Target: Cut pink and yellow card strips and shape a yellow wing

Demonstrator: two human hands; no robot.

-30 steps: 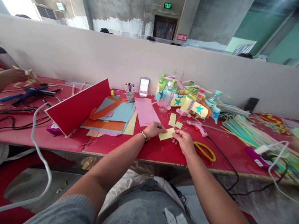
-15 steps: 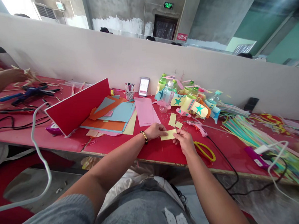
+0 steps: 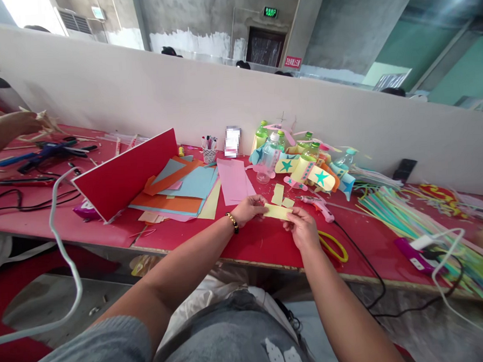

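Observation:
Between my two hands, a small strip of pale yellow paper [image 3: 277,211] is held above the red table. My left hand [image 3: 249,210], with a beaded bracelet at the wrist, pinches its left end. Its right end is gripped by the fingers of my right hand [image 3: 303,227]. Just beyond lie more yellow paper pieces [image 3: 278,193]. A pink glue gun [image 3: 320,208] rests to the right of them. Beside my right wrist is a yellow-handled tool [image 3: 334,247], probably scissors, partly hidden by the hand.
Coloured paper sheets [image 3: 189,184] are stacked left of centre, beside a red upright board [image 3: 128,173]. Bottle airplanes [image 3: 305,161] stand at the back, near a phone [image 3: 232,142] and a pen holder [image 3: 210,151]. Pastel strips [image 3: 405,215] spread rightward. Another person's hand [image 3: 14,127] works at far left.
The yellow paper has shifted slightly right and now shows more of its length between my hands. My right hand has moved a little to the right with it.

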